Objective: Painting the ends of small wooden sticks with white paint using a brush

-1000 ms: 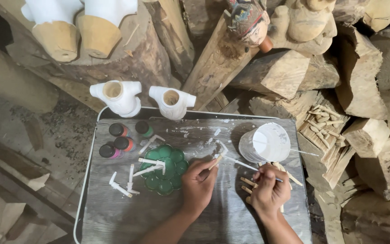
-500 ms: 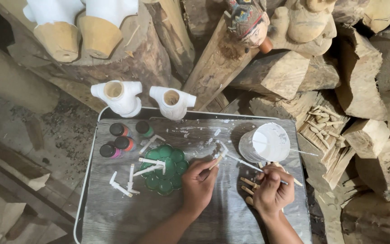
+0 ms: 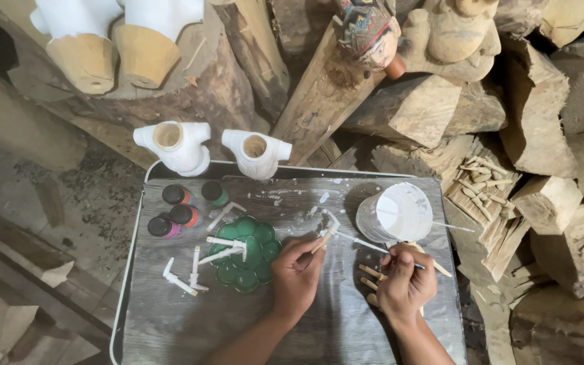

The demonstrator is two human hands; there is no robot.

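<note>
Hands work side by side over a grey worktop (image 3: 170, 324). The left hand (image 3: 297, 276) is closed on a small wooden stick (image 3: 326, 236) with a white-painted end, and the right hand (image 3: 405, 282) is pinched on a thin brush (image 3: 373, 247) whose tip reaches that stick. Just beyond stand a white paint cup (image 3: 395, 213), a green flower-shaped palette (image 3: 246, 253) and small paint bottles (image 3: 178, 206)

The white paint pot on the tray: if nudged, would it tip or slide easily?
The white paint pot looks tilted or on its side, mouth showing, so it may roll. It seems thin-walled, probably light. Paint smears suggest a slick surface. The right hand with the brush is nearest.
</note>
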